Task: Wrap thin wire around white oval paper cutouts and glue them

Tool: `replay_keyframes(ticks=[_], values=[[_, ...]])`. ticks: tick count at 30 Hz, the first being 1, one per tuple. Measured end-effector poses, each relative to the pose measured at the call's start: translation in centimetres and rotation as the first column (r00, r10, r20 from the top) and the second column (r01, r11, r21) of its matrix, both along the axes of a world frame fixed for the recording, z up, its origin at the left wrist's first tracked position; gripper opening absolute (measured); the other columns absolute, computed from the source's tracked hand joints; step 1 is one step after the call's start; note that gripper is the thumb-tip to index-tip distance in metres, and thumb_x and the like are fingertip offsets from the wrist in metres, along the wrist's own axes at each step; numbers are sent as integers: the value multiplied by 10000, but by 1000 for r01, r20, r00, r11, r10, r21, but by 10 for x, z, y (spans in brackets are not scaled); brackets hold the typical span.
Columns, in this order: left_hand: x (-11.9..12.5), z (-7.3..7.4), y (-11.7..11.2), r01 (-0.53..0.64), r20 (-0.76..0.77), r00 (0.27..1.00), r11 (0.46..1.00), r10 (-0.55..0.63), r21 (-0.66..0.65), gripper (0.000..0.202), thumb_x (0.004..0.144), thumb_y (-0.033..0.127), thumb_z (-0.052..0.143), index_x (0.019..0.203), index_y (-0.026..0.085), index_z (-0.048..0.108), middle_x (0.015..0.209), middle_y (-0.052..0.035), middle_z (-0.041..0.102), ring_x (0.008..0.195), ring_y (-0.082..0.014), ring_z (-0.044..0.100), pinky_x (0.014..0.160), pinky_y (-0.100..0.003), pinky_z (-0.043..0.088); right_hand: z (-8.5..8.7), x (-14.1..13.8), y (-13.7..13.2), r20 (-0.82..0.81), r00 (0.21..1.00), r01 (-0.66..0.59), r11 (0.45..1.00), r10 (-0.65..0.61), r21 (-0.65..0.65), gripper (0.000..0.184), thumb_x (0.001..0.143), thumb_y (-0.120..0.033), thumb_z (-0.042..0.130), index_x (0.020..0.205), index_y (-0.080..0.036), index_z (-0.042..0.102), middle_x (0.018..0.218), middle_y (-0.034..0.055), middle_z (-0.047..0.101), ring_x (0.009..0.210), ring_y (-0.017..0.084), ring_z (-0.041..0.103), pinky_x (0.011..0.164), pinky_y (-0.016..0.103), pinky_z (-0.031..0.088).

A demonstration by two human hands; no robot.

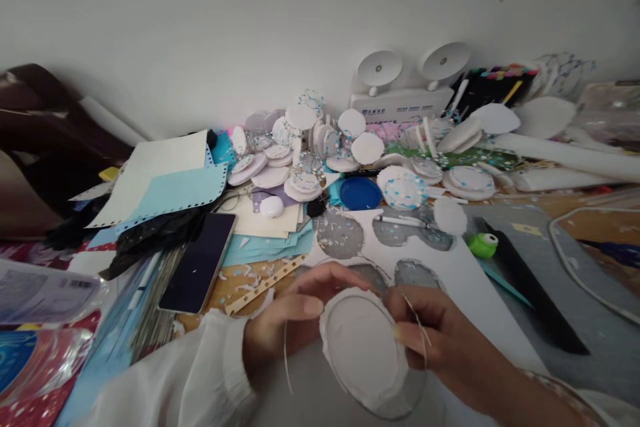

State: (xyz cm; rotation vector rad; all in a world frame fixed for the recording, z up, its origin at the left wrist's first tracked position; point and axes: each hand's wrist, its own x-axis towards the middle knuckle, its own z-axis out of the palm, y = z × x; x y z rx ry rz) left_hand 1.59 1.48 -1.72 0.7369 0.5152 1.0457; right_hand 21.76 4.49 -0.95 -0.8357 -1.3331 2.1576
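A white foam disc (363, 343) is held low in the middle between both hands. My left hand (290, 320) grips its left rim, thumb on the edge and fingers curled over the top. My right hand (440, 340) pinches the right rim and also holds a thin pale thread or wire (417, 320) between its fingers. Another strand (286, 353) hangs down below my left hand. Under the hands lies a white foam sheet (465, 267) with round holes cut out of it.
A heap of white discs (300, 160) speckled with blue dots fills the back of the desk, with a blue lid (360, 193), a white marker (400, 220) and a green punch (483, 245). A dark phone (199, 261) and paper sheets (165, 180) lie left.
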Motion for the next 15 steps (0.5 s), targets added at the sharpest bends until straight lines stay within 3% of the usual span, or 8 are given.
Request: replay_keyframes(ticks=[4,7,15], values=[[3,-1,0,-53,-157,986,998,46,-39,316,734,424,771,926,183,699,849,-23,630,688,-121,541,633,-219,394,-2,0,2,130,992,-25,975,-4,221,323,780,-349,646,616,-212,405,553,-85,306,497,77,240,441,212,185],[6,0,-1,-69,-229,972,997,60,-31,185,767,326,778,812,167,693,764,-3,603,655,-98,512,599,-199,373,-2,-2,4,188,982,-66,945,5,319,264,750,-302,601,607,-215,396,549,-78,309,509,85,269,455,215,205],[2,4,-3,-95,-370,924,995,90,7,222,717,342,795,670,142,711,654,-10,578,607,-108,506,561,-218,353,0,-4,0,274,961,-146,922,46,359,228,677,-201,526,581,-227,321,525,-73,296,500,89,284,455,225,197]])
